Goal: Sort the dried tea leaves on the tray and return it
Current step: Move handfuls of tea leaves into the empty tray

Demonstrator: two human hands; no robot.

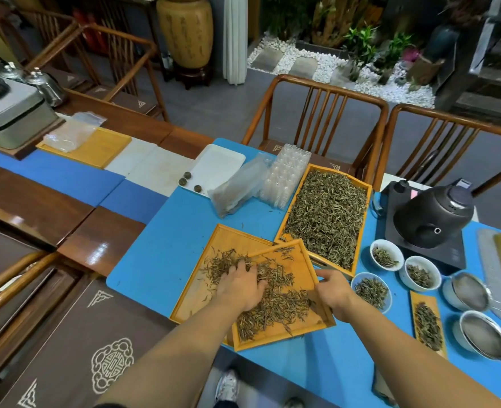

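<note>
Head view: the left hand [241, 285] lies spread, palm down, on the dried tea leaves [275, 301] scattered across two overlapping wooden trays — the upper tray [305, 269], tilted, rests on the lower tray [196, 293] at the near edge of the blue table [166, 240]. The right hand [333, 288] grips the upper tray's right rim, fingers curled over it. Just beyond, a full tray [327, 214] holds heaped leaves; three white bowls [386, 254] sit to its right.
</note>
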